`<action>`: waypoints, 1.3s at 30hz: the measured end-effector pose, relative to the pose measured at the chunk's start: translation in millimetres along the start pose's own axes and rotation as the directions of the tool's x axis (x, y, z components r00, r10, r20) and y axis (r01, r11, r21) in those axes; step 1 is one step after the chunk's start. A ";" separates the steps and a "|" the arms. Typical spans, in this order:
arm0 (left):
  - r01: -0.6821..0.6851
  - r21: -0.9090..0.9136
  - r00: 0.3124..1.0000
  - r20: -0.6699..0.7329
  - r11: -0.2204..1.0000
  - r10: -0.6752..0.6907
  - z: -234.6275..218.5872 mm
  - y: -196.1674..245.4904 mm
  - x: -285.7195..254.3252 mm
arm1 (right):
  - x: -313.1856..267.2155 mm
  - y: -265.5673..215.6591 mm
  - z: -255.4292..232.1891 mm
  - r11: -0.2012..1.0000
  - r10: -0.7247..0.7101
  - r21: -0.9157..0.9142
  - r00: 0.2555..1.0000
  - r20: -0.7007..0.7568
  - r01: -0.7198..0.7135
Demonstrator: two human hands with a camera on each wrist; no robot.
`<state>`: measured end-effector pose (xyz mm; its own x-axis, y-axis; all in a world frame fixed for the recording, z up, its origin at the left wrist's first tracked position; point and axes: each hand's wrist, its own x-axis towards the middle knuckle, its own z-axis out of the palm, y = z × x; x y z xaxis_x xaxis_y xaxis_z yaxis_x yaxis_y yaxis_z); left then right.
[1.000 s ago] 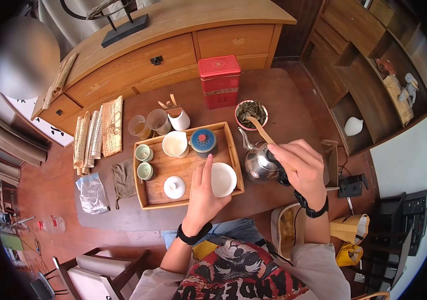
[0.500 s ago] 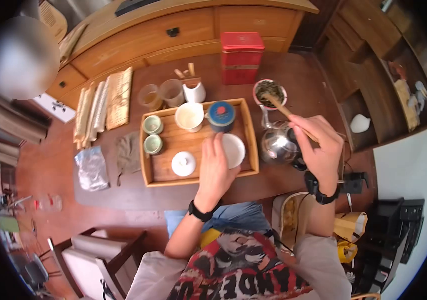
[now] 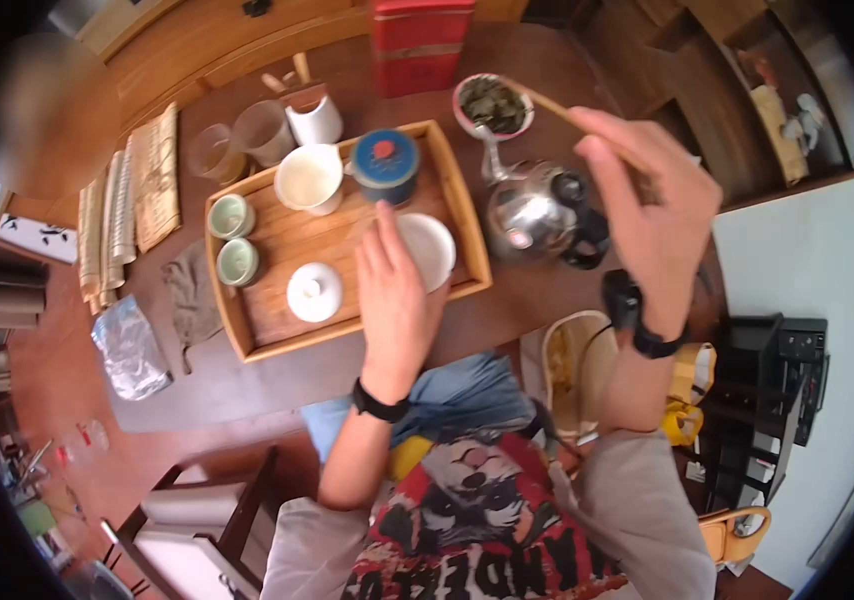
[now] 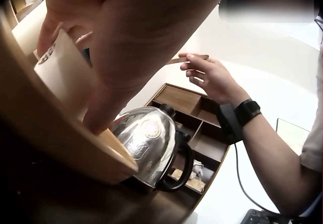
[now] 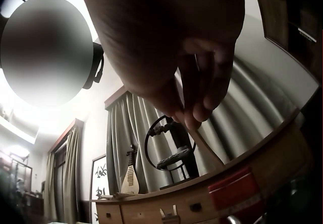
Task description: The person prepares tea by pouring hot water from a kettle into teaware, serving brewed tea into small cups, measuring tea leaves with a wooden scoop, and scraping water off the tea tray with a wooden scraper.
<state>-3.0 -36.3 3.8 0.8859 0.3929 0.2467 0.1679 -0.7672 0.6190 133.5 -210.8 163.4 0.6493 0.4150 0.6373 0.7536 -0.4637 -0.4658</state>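
Note:
My right hand [image 3: 662, 215] pinches a slim wooden tea scoop [image 3: 547, 105] between thumb and fingers, raised above the table. The scoop's far end overlaps the edge of a bowl [image 3: 527, 124] of dark tea leaves [image 3: 492, 103] in the head view. My left hand [image 3: 392, 305] holds a white handleless bowl [image 3: 429, 250] on the wooden tray [image 3: 277, 245]. The left wrist view shows thumb and fingers on either side of this white bowl [image 4: 65, 75]. Left of that hand lies a white knobbed lid [image 3: 314, 291]; beyond the bowl stands a blue lidded pot [image 3: 384, 165].
A steel kettle [image 3: 537, 215] stands right of the tray, its spout near the leaf bowl. On the tray are a white pitcher [image 3: 309, 178] and two green cups [image 3: 237, 262]. A red tin [image 3: 422, 50], glasses [image 3: 265, 133] and a white tool holder [image 3: 315, 118] stand behind.
My right hand has lifted with the scoop, and the scoop's end has moved from among the leaves to the bowl's edge. My left hand stays at the white bowl. The head view has shifted.

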 end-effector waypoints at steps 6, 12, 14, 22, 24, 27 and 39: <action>-0.110 -0.087 0.994 -0.001 0.990 0.110 -53.1 -5.1 -30.4 | -13.6 -12.2 -9.4 0.992 0.080 0.102 0.994 -0.070 -0.073; 0.118 -0.146 0.925 -0.345 0.982 -0.162 -133.8 -74.0 -50.1 | -37.8 -65.9 61.2 0.828 0.165 0.506 0.967 0.194 -0.243; 0.215 -0.034 0.869 -0.449 0.976 -0.207 -157.9 -117.1 -55.2 | -38.4 -94.7 103.8 0.802 -0.009 0.589 0.983 0.186 -0.104; 0.317 0.105 0.903 -0.338 0.943 -0.266 -175.9 -224.7 -91.9 | -78.3 -168.0 285.7 0.599 0.063 0.653 0.841 0.538 -0.463; 0.337 0.084 0.889 -0.358 0.938 -0.287 -173.7 -224.5 -94.1 | -77.1 -176.9 306.5 0.587 0.056 0.653 0.828 0.558 -0.479; 0.365 0.047 0.880 -0.343 0.930 -0.329 -175.5 -224.1 -94.4 | -69.4 -188.5 322.7 0.615 0.080 0.548 0.737 0.671 -0.566; 0.403 0.091 0.881 -0.309 0.911 -0.359 -179.7 -218.6 -90.9 | -49.0 -183.4 313.1 0.800 -0.253 0.600 0.906 0.339 -0.001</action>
<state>-198.0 186.7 -19.9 0.5865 0.7780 0.2254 0.5492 -0.5865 0.5954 -4.5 99.0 25.4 0.4327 0.7583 0.4876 0.6637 0.0980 -0.7415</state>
